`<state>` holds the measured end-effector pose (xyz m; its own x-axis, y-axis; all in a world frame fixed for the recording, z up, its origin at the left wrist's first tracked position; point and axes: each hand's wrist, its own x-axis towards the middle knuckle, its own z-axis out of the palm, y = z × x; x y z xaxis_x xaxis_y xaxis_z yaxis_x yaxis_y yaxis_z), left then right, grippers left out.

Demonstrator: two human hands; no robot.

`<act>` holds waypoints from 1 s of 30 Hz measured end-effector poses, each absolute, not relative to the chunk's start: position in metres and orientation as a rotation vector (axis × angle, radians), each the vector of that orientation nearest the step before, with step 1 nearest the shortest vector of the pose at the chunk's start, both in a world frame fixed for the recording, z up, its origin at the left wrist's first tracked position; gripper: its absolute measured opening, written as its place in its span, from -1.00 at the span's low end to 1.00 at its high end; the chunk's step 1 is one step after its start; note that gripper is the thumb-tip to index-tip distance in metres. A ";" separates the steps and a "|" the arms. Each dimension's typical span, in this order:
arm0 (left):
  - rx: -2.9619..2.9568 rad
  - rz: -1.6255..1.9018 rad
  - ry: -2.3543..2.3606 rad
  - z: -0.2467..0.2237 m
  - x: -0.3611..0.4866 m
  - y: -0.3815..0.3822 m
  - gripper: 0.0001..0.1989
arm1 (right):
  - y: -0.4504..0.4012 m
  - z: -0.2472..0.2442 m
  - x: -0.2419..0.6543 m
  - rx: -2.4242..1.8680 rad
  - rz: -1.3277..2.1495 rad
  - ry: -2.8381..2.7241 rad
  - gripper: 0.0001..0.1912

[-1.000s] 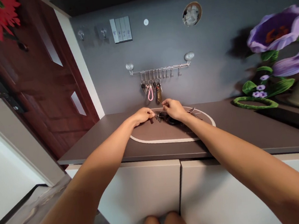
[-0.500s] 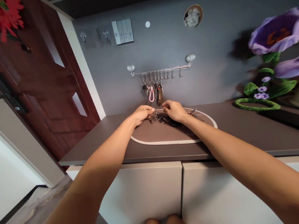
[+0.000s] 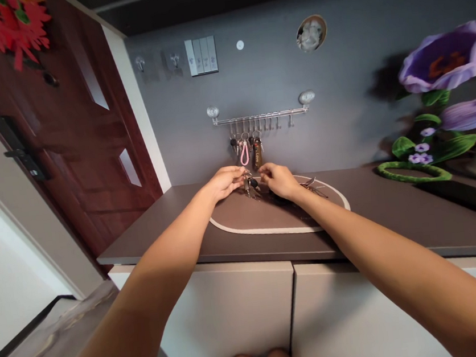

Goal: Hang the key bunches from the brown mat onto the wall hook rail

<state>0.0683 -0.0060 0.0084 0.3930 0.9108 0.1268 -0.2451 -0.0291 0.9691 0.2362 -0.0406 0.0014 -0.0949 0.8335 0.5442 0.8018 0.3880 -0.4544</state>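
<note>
My left hand (image 3: pixel 226 183) is closed in a pinch on a bunch of keys (image 3: pixel 252 186), which dangles below its fingertips and includes a key with a black head. Just right of it, my right hand (image 3: pixel 279 179) has its fingers pinched together; what they hold, if anything, I cannot make out. Both hands are above a brown oval mat (image 3: pixel 263 215) with a pale rim. Behind them, several sets of keys hang from a clear hook rail (image 3: pixel 261 116), among them a pink loop strap (image 3: pixel 244 153) and a brown tag (image 3: pixel 258 153).
Some dark, thin objects (image 3: pixel 314 187) lie on the mat, partly behind my right wrist. The mat rests on a dark countertop (image 3: pixel 149 226) above pale cabinet doors (image 3: pixel 231 311). Purple artificial flowers (image 3: pixel 449 68) stand at the right, and a dark red door (image 3: pixel 82 133) is at the left.
The keys under my left hand have swung round, and a black key head now shows. Both hands stay close together. The whole view has shifted slightly.
</note>
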 end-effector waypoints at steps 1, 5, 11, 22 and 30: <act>1.247 1.053 0.661 0.009 0.068 -0.006 -0.91 | -0.041 0.001 0.236 -1.394 0.053 -1.881 -0.76; 1.190 1.059 0.556 0.012 0.068 -0.007 -0.90 | -0.042 0.001 0.234 -1.326 0.050 -1.863 -0.77; 1.146 1.070 0.495 0.016 0.067 -0.010 -0.89 | -0.046 0.003 0.232 -1.148 0.007 -1.855 -0.84; 1.066 1.111 0.418 0.016 0.067 -0.005 -0.90 | -0.054 0.005 0.226 -0.910 -0.117 -1.971 -0.83; 1.049 1.120 0.437 0.020 0.068 -0.012 -0.87 | -0.045 -0.001 0.227 -0.935 -0.168 -1.954 -0.83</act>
<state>0.0679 -0.0122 0.0196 0.4183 0.8863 0.1988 -0.5169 0.0523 0.8545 0.2274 -0.0449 -0.0007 -0.2765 0.5428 0.7931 0.6698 0.7006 -0.2460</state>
